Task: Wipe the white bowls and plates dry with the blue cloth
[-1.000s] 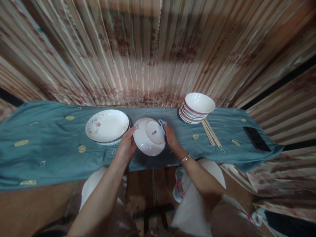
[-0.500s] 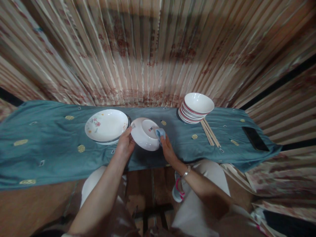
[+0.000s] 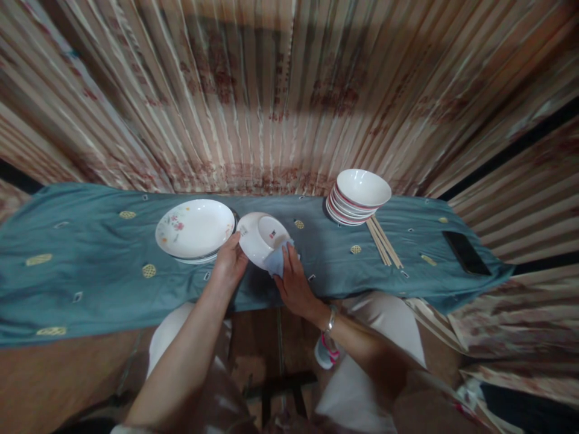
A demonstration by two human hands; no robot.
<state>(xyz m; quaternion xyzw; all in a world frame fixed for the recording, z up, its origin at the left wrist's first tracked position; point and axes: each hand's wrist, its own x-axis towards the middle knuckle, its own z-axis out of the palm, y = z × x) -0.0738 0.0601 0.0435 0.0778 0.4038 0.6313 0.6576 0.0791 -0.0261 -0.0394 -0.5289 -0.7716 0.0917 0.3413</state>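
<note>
A white plate [image 3: 253,232] is tilted above the table with its underside and foot ring toward me. My left hand [image 3: 230,265] grips its left edge, the thumb on the underside. A light blue cloth [image 3: 274,261] is in my right hand [image 3: 294,282], pressed against the plate's lower right underside. Just left of my left hand lies a stack of white plates [image 3: 199,229], the top one printed with flowers.
Several stacked bowls [image 3: 362,188] stand at the back right of the table. Wooden chopsticks [image 3: 383,242] lie in front of them, and a black phone [image 3: 465,253] is farther right. A teal patterned cloth [image 3: 104,289] covers the table; a curtain [image 3: 253,120] hangs behind.
My right hand has moved the cloth left and down, from the plate's right side to its lower right underside. My left hand keeps its grip on the plate's edge.
</note>
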